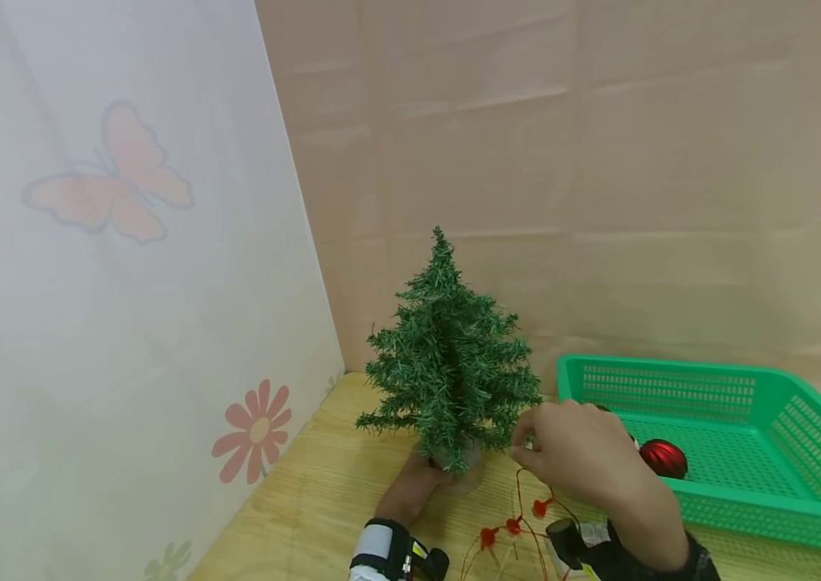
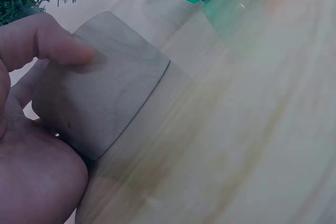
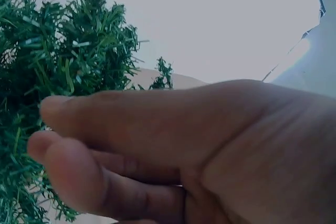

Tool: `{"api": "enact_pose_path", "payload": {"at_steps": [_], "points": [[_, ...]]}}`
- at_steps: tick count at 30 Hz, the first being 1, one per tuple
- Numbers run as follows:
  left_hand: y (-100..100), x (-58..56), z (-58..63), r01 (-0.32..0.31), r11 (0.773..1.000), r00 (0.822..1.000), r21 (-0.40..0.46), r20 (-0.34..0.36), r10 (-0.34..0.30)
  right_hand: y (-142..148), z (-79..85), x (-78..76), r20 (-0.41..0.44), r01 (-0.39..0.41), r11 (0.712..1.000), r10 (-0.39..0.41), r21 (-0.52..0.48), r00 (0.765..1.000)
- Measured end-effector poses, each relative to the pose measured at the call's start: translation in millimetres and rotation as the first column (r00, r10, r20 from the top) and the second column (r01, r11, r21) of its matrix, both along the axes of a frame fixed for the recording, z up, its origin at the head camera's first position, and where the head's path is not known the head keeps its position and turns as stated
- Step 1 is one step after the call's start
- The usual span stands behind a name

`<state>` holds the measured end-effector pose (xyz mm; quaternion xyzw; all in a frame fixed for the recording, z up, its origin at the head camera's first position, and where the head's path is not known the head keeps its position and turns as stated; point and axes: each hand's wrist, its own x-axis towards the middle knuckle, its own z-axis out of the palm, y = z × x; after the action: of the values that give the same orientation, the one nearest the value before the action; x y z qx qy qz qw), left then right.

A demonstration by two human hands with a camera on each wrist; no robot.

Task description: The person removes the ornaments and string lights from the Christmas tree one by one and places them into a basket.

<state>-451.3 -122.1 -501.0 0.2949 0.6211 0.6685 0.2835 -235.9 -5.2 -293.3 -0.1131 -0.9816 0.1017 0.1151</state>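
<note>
A small green artificial Christmas tree [image 1: 450, 355] stands upright on the wooden table. My left hand [image 1: 414, 484] grips its pale base [image 2: 113, 87], with the thumb lying along the side in the left wrist view. Beside the lower right branches, my right hand [image 1: 585, 452] has its fingers curled, thumb near the fingertips. From these fingers hangs a thin cord garland with red pieces [image 1: 514, 526], trailing down toward the table. In the right wrist view the right hand [image 3: 173, 145] is close to the branches [image 3: 68, 51]; the cord between the fingers is hidden there.
A green plastic basket [image 1: 752, 500] stands on the table [image 1: 294, 484] at the right. Inside it lies a shiny red bauble [image 1: 663, 458], with another ornament partly hidden behind the right hand. A white wall panel [image 1: 185, 323] rises at the left, a tan cloth [image 1: 599, 202] behind.
</note>
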Motion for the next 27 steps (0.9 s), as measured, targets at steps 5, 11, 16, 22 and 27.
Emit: {"api": "enact_pose_path", "payload": {"at_steps": [5, 11, 16, 22, 27], "points": [[-4.9, 2.7, -0.2, -0.004, 1.000, 1.000, -0.024, -0.022, 0.003, -11.6, -0.9, -0.4, 0.000, -0.004, 1.000, 0.004, -0.007, 1.000], [-7.7, 5.5, 3.1, -0.028, 0.998, 0.997, -0.049, -0.080, 0.024, -19.4, 3.0, 5.8, -0.003, 0.051, 0.998, -0.051, -0.047, 0.999], [-5.9, 3.7, 3.4, -0.081, 0.995, 0.990, -0.067, -0.119, 0.072, -19.7, 6.8, 12.3, -0.027, 0.069, 0.994, -0.071, -0.083, 0.997], [-9.0, -3.2, 2.7, -0.090, 0.994, 0.972, -0.069, -0.222, 0.073, -20.4, 10.6, 20.3, -0.043, 0.089, 0.991, -0.094, -0.101, 0.995], [-12.7, -0.5, 6.5, -0.114, 0.988, 0.959, -0.109, -0.272, 0.080, -7.8, 13.0, 38.4, -0.052, 0.075, 0.990, -0.082, -0.121, 0.995]]}}
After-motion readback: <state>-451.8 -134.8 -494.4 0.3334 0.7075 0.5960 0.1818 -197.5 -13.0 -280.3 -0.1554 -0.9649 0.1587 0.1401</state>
